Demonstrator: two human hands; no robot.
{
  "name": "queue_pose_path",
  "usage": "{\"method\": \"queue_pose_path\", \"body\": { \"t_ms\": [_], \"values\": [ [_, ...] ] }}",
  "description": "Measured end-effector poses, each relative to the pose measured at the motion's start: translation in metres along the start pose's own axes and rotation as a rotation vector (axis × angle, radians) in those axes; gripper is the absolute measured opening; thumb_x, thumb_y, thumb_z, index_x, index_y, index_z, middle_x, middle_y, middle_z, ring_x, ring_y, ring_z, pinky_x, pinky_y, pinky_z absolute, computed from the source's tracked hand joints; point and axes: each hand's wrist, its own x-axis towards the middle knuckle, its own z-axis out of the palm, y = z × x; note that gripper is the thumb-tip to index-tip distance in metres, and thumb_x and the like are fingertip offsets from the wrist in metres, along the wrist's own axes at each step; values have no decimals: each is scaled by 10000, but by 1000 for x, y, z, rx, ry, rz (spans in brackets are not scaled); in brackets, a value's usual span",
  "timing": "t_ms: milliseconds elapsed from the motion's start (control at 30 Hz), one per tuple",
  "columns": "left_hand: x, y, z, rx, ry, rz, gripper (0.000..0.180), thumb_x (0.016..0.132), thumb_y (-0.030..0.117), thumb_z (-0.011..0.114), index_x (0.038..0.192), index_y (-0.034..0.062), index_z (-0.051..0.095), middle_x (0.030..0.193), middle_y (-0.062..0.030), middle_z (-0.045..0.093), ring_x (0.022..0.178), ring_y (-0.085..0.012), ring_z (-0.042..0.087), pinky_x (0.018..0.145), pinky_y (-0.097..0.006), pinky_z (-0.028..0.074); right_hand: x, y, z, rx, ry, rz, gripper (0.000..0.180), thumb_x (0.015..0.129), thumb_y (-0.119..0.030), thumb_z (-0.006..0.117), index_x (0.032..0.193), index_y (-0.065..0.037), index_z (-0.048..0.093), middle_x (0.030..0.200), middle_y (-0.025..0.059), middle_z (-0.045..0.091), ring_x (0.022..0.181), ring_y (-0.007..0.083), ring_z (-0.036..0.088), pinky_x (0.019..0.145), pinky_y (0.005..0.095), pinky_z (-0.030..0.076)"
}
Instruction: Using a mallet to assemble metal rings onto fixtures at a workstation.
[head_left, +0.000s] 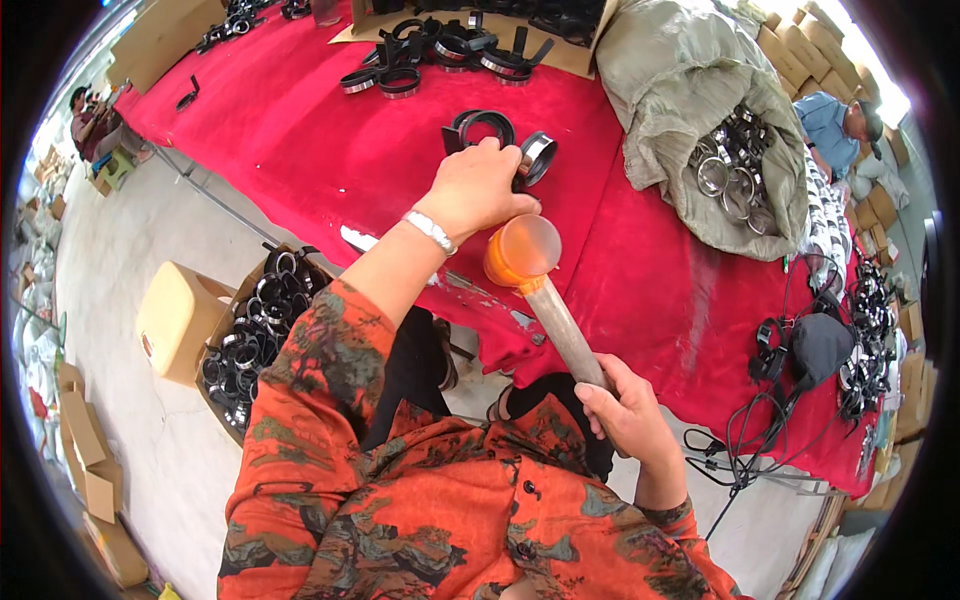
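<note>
My right hand (632, 410) is wrapped round the wooden handle of a mallet with an orange head (525, 250). The mallet's head is raised near the table's front edge, just right of my left wrist. Farther in, my left hand (478, 188) grips a black ring (490, 120) with its fingers curled; they partly hide it. Touching or close beside those fingers is a ring with a silver band (541, 157), tilted on its side. Whether my left fingers pinch that one too, I cannot tell. Both rings are at the red-covered table (640, 320).
More black and silver rings (450, 50) lie at the back by a cardboard box. A grey-green sack (650, 110) of rings stands right. Cables (750, 430) hang off the right edge. Left of me are a box of black rings (260, 330) and a cream stool (180, 315). A person (840, 125) sits beyond the sack.
</note>
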Motion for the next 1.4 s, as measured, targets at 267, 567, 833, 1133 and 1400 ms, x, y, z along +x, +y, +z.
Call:
{"method": "queue_pose_path", "body": {
  "t_ms": [267,567,833,1133,1400],
  "values": [
    [-3,-46,27,140,58,2,299,781,246,682,985,58,570,990,-156,593,921,-346,613,789,-436,507,2,6,-5,-46,-21,-29,402,888,-272,644,1168,-10,523,686,21,557,557,86,527,502,249,426],
    [7,-39,-12,-163,427,-118,224,862,253,619,913,44,558,788,-109,641,663,-286,633,601,-396,499,0,5,1,-68,-33,-47,426,891,-282,640,1189,-4,516,709,31,568,559,92,529,503,261,431],
    [-125,-52,-28,-908,175,-418,224,937,242,530,824,52,568,668,10,592,513,-34,456,437,-184,325,2,-4,9,166,-85,55,383,912,-215,602,1221,-10,510,694,-12,509,526,55,478,461,218,408],
    [-182,-75,19,-447,170,-264,292,941,312,561,894,26,590,716,-68,618,685,-159,577,672,-289,447,11,-31,35,68,-68,-58,402,911,-210,611,1230,11,506,676,-9,509,524,50,475,469,224,408],
    [-187,-74,50,-1192,400,-362,298,996,273,477,836,30,544,691,-3,535,683,-78,481,661,-241,393,6,-48,43,-189,112,-499,469,892,-138,630,1269,79,454,669,36,559,554,80,528,513,234,427]
  ]
}}
